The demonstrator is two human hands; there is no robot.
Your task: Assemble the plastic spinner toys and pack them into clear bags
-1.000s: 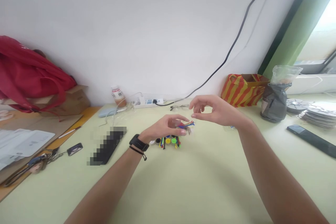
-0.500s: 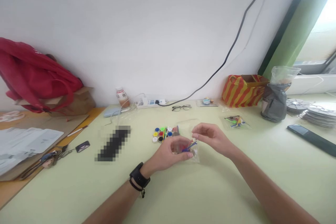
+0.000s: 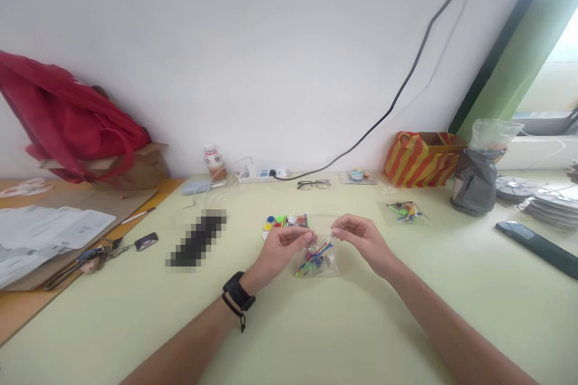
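A clear plastic bag (image 3: 317, 260) with small coloured plastic pieces in it hangs between my two hands, low over the table. My left hand (image 3: 286, 248) pinches its upper left edge between thumb and fingers. At the upper right edge, my right hand (image 3: 359, 237) pinches the bag the same way. The blue, red and green pieces lie toward the bag's bottom. Just behind my left hand are several round coloured plastic discs (image 3: 270, 219), partly hidden by the fingers.
Another bag of coloured pieces (image 3: 405, 212) lies to the right. Eyeglasses (image 3: 313, 184), a power strip (image 3: 262, 175) and a bottle (image 3: 214, 163) stand along the wall. A striped bag (image 3: 419, 159), a grey bag (image 3: 475, 183) and a dark phone (image 3: 537, 246) are at the right.
My left hand has moved from around the bag's body up to its top edge. The bag now hangs down with its pieces in plain sight. My right hand has barely moved.
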